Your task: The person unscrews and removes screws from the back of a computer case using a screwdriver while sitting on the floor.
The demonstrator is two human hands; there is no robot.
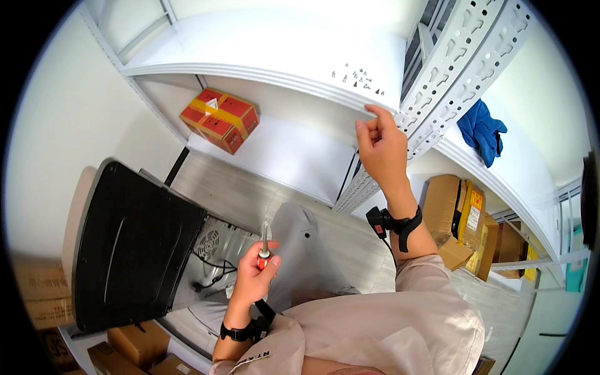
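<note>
We stand among white metal shelves [262, 37] in a storeroom. Our left hand [253, 278] is closed around a screwdriver [264, 244], its shaft pointing up, above an opened appliance [134, 244]. Our right hand [382, 147] touches the shelf edge beside the perforated post [456, 69], fingers loosely curled, holding nothing. Small screws [356, 76] lie on the shelf above; a red and yellow box [220, 120] sits closed on a lower shelf.
</note>
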